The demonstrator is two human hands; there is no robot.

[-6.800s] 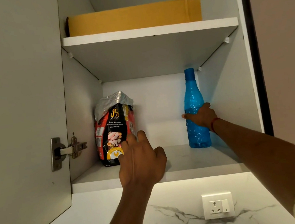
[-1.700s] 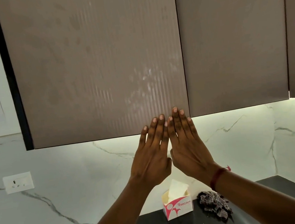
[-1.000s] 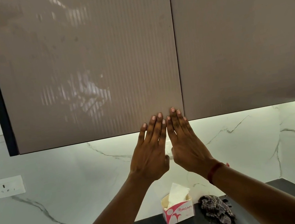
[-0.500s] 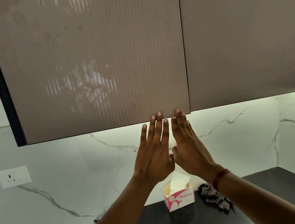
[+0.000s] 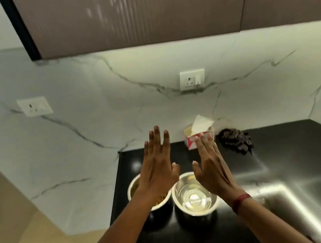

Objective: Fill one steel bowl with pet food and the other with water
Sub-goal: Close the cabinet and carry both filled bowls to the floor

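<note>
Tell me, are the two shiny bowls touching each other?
Cannot tell. In the head view the left bowl and right bowl sit rim to rim, but blur hides any gap.

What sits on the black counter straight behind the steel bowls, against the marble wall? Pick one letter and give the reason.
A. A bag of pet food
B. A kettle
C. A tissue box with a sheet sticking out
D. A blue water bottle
C: a red-and-white tissue box with a white sheet poking up stands at the marble wall, beside a dark checked cloth.

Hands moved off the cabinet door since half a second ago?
Yes. Both the left hand and right hand dropped below the cabinet door, open over the bowls.
</note>
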